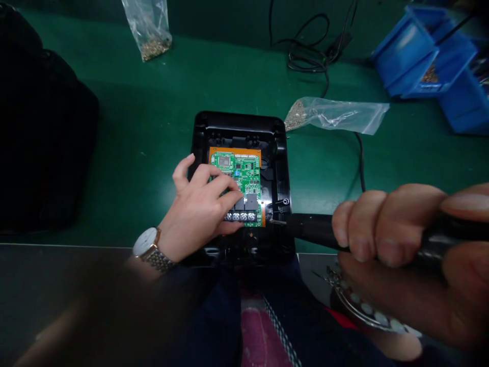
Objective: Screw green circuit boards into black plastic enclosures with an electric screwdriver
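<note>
A green circuit board (250,176) on an orange backing lies inside a black plastic housing (240,121) at the table's near edge. My left hand (202,204) lies over the board's left side. Its fingers curl onto the dark relay blocks and its thumb is at the lower edge, by the screw terminals (244,216). In my right hand (397,229) is a black electric screwdriver (311,228), its fingers wrapped round the body. The screwdriver's bit points left at the board's lower right corner, with what looks like a small screw at the tip. Whether it touches is unclear.
A plastic bag of small screws (332,114) lies right of the housing, another bag (153,38) farther back left. Blue bins (408,56) stand at the back right. A black cable (309,63) coils at the back; a dark bag-like object (42,127) fills the left.
</note>
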A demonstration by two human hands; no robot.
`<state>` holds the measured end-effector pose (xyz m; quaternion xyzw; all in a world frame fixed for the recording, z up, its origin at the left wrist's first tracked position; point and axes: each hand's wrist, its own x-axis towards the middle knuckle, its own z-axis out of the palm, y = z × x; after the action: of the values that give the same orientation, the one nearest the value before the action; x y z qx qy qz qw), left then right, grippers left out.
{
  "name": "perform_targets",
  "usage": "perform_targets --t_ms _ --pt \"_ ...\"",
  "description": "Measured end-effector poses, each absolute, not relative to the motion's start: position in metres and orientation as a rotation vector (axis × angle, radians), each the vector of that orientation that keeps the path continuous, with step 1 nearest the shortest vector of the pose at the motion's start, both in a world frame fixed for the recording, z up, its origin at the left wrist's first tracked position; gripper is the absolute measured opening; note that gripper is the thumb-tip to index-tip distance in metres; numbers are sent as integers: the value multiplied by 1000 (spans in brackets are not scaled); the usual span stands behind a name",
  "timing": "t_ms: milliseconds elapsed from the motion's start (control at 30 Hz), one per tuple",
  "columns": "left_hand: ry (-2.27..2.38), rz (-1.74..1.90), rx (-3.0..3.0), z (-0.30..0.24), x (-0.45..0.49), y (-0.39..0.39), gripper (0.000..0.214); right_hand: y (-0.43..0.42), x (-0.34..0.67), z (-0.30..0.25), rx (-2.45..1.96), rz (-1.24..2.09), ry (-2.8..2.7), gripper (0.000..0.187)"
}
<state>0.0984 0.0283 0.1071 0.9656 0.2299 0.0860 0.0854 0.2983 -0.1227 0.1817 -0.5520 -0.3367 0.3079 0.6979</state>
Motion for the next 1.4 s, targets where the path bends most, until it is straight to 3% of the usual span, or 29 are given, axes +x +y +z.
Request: perform_targets --t_ms 167,567,800,1400 --pt "667 390 2847 96 96 30 48 -108 280 189 -1351 582 -803 26" --pt "689 449 2795 90 94 28 48 -94 283 173 -1230 798 -710 35" --pt "688 449 2766 87 93 29 49 -104 263 170 -1379 621 -801 22" --pt "694 466 2708 88 91 27 43 -98 250 177 -1454 630 -1006 21"
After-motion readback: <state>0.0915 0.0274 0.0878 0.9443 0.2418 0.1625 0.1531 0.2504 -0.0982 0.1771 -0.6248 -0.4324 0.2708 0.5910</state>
